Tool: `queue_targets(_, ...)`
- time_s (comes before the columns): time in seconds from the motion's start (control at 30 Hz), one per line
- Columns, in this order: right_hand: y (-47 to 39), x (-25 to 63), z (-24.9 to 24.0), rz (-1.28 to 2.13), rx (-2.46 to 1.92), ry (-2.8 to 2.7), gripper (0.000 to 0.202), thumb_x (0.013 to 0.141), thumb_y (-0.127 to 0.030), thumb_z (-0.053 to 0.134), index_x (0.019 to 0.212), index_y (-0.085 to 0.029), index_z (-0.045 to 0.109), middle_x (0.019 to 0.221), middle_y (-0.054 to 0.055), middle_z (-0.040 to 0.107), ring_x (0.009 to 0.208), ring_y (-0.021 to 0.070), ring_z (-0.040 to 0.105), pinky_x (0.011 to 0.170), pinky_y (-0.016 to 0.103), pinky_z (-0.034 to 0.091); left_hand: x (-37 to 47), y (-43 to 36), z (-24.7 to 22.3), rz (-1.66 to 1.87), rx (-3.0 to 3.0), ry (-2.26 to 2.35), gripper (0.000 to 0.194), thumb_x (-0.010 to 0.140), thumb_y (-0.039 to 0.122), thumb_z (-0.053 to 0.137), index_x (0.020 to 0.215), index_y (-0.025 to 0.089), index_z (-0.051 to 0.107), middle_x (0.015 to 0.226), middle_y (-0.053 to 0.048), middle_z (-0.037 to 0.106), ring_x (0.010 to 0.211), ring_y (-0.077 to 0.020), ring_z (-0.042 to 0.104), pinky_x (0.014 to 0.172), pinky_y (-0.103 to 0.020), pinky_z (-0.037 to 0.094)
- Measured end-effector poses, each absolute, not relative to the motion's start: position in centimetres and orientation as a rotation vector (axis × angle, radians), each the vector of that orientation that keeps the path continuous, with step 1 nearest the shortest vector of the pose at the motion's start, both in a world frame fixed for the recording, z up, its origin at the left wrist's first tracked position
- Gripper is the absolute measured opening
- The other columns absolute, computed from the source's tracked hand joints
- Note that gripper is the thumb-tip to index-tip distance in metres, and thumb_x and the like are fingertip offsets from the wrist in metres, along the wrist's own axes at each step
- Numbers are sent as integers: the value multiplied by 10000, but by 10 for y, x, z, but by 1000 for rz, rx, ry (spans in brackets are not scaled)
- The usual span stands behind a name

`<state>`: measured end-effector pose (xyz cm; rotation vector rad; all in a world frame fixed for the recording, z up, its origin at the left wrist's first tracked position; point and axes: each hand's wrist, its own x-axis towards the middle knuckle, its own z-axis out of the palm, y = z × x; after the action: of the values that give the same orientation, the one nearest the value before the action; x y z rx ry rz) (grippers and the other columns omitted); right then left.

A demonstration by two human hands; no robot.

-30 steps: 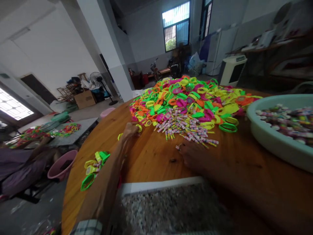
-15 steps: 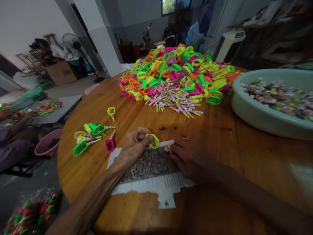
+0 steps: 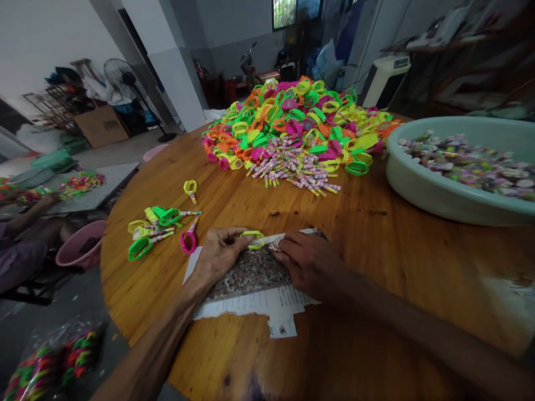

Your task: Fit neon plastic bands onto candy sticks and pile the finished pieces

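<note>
While the left hand (image 3: pixel 220 253) pinches a yellow band (image 3: pixel 254 246) at the far edge of a speckled slab (image 3: pixel 246 274), the right hand (image 3: pixel 308 260) grips a small printed piece (image 3: pixel 274 247) beside it; beyond, on the tabletop (image 3: pixel 238 206), lie printed tubes (image 3: pixel 298 167), a heap of bright bands (image 3: pixel 284 120) and a basin (image 3: pixel 443 201).

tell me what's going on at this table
A person works over a speckled slab on a round wooden table. The left grip holds a yellow band, and the right grip pinches a small printed piece close beside it. Beyond the hands is a heap of bright bands, with printed sticks piled at its front. A few bands and sticks lie to the left, and a pale green basin of small pieces stands to the right.
</note>
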<state>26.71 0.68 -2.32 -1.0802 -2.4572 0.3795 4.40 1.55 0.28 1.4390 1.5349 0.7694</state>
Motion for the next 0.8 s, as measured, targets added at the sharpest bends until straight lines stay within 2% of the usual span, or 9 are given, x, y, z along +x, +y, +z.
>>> queue_targets(0.17,11,266,-29,426,-1021,-2404,245,998,-233,413,842,-162,588,846,55,582,755,165,506,674,321,282,50,13,4,745,1593,1521,269,816,386,671,906,164,793,833,-45,759,724,-163,640,672,-246,487)
queue_targets(0.53,10,263,-27,351,-1032,-2544,223,986,-186,406,928,-157,620,914,86,594,819,198,519,710,342,324,47,12,0,721,1693,1498,234,895,339,598,932,208,788,888,-27,762,779,-177,660,708,-259,493)
queue_targets(0.8,3,256,-7,-17,-978,-2777,151,834,-77,498,874,-148,625,879,121,581,762,256,500,603,379,299,46,8,-3,722,1843,1530,232,939,346,568,987,226,761,961,-19,757,881,-187,689,807,-265,495)
